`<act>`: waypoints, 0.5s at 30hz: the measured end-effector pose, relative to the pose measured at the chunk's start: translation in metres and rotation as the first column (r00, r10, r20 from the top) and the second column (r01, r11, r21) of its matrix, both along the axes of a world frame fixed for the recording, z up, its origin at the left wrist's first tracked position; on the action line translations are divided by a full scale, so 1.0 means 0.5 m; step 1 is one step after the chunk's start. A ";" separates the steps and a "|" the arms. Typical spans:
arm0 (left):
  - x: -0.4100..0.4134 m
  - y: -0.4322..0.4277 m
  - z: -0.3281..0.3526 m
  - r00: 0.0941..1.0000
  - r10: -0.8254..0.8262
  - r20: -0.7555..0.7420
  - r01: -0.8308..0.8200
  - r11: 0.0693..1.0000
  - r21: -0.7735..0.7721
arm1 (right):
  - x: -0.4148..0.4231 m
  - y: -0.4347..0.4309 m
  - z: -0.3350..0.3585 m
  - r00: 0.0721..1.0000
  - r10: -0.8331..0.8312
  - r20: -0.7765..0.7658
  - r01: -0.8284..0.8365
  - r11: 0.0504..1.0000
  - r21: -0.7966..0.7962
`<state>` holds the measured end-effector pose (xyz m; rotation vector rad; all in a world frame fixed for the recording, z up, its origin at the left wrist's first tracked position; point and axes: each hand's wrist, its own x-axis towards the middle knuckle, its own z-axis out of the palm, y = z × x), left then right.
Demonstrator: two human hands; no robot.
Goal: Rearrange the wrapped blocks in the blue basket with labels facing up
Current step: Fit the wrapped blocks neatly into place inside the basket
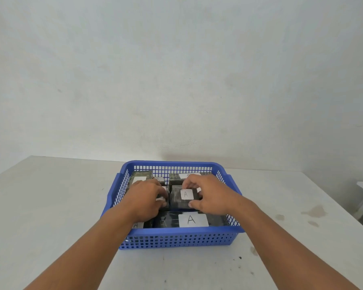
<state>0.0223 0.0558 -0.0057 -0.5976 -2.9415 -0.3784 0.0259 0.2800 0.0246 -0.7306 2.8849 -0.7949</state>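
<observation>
Pinching a wrapped block (183,197) mid-basket, label up, the right hand (208,195) seats it squarely in the blue basket (176,237); the left hand (145,197) seemingly clasps a neighbouring, mostly hidden block.

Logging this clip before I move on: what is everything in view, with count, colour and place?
basket: one, blue, perforated, on the table in front of the person.
wrapped blocks: at least five showing, dark wrap, inside the basket; some are hidden under the hands.
labels: white, marked A, facing up on the blocks that show.
table: one, white, with stains at right.
wall: plain, pale, behind the table.
left hand: in the basket, grip closed on a block.
right hand: fingers around the middle block.
</observation>
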 end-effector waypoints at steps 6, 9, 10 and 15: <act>-0.007 0.001 -0.011 1.000 -0.002 -0.029 0.001 1.000 -0.013 | -0.011 0.000 -0.007 1.000 -0.012 -0.029 0.017 0.985 0.169; -0.005 0.000 -0.011 0.999 0.003 -0.036 -0.003 1.000 0.004 | -0.011 -0.011 -0.015 0.997 -0.006 -0.083 0.020 0.984 0.177; -0.004 0.000 -0.010 0.999 0.005 -0.040 -0.005 1.000 0.007 | -0.009 -0.013 -0.019 0.995 -0.001 -0.096 0.019 0.983 0.182; 0.000 0.005 -0.007 0.999 0.021 -0.028 -0.021 1.000 -0.006 | -0.003 -0.018 -0.038 0.993 0.020 -0.120 0.004 0.982 0.190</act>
